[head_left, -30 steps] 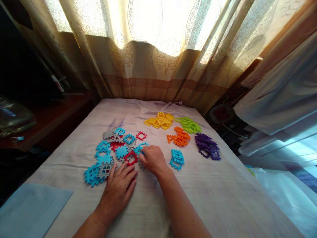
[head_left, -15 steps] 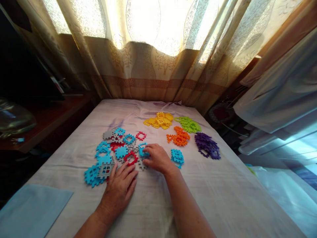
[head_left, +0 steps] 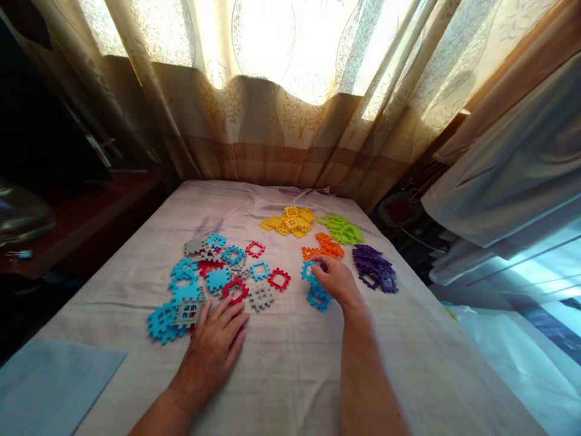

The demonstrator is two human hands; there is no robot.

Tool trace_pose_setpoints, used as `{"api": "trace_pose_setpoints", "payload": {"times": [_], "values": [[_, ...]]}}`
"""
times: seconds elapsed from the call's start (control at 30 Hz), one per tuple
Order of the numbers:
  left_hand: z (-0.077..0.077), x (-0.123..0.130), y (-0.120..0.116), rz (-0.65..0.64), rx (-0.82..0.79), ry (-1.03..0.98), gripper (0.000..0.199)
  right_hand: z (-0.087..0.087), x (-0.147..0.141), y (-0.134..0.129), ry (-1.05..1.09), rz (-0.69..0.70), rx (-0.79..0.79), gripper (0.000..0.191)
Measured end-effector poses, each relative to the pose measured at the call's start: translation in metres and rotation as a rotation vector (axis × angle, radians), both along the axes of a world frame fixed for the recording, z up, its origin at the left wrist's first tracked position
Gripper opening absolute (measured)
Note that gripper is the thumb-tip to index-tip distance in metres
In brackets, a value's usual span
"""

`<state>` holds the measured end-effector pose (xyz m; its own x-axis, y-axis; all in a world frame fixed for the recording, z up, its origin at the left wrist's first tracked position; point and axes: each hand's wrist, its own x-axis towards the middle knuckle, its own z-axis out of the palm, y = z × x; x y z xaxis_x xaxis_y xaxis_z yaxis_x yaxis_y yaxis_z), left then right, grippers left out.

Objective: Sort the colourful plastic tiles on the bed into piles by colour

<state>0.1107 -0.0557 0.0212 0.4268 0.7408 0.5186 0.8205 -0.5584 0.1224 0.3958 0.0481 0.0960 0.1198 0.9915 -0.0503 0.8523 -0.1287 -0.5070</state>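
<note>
Rightward from the mixed pieces, the right hand has carried a blue piece over to the small blue pile since half a second ago, and a red frame now shows where the hand was.

At the far left, a pale blue sheet lies flat on the light bedcloth. Next comes a loose spread of blue, grey and red pieces, with a blue cluster at its near left end and a grey window piece overlapping it. The left hand rests palm down, relaxed and gripping nothing, its fingertips close to a red ring. A solid blue square lies just beyond that ring.

Farther right, a blue frame sits beyond a grey square, with the red frame beside them. A yellow pile lies farther back. The right hand pinches the blue piece between thumb and finger, right at the far side of the small blue pile. Just past it are the orange pile, the green pile and, rightmost, the purple pile.
</note>
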Motion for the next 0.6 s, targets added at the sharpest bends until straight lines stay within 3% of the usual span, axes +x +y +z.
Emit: {"api": "trace_pose_setpoints", "payload": {"times": [0.17, 0.33, 0.47, 0.6], "values": [[0.000, 0.000, 0.000, 0.004, 0.002, 0.004, 0.028, -0.004, -0.001, -0.003, -0.089, 0.044, -0.092, 0.025], [0.000, 0.001, 0.000, 0.011, 0.004, 0.007, 0.027, -0.007, -0.018, -0.001, -0.199, 0.060, 0.102, 0.026], [0.001, 0.002, -0.001, 0.009, 0.000, 0.021, 0.028, -0.014, -0.052, -0.001, -0.161, 0.250, 0.228, 0.027], [0.002, 0.002, -0.001, 0.015, 0.008, 0.021, 0.028, -0.027, -0.085, -0.006, -0.196, 0.397, 0.223, 0.029]]}}
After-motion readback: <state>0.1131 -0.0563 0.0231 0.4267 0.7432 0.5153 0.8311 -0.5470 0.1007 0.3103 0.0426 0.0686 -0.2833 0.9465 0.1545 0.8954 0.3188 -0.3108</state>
